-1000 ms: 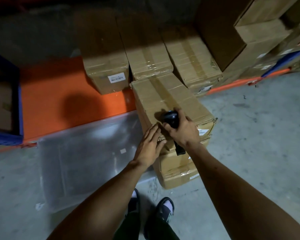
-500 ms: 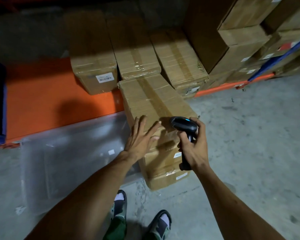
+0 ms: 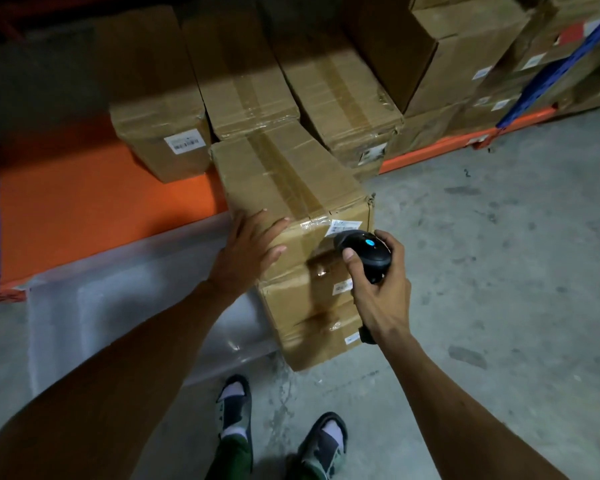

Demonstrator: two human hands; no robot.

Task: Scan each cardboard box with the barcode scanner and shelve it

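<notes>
Scanner (image 3: 364, 251) now lower, at label (image 3: 345, 226)

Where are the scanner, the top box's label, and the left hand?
scanner (image 3: 368, 252): head view, on its dark head.
label (image 3: 345, 226): head view, mid-sticker.
left hand (image 3: 245, 252): head view, back of hand.

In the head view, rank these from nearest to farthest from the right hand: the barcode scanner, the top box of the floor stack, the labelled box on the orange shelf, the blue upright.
1. barcode scanner: gripped in the right hand.
2. top box: just left of it, under the left hand.
3. labelled box: far left, on the orange shelf.
4. blue upright: upper right.
</notes>
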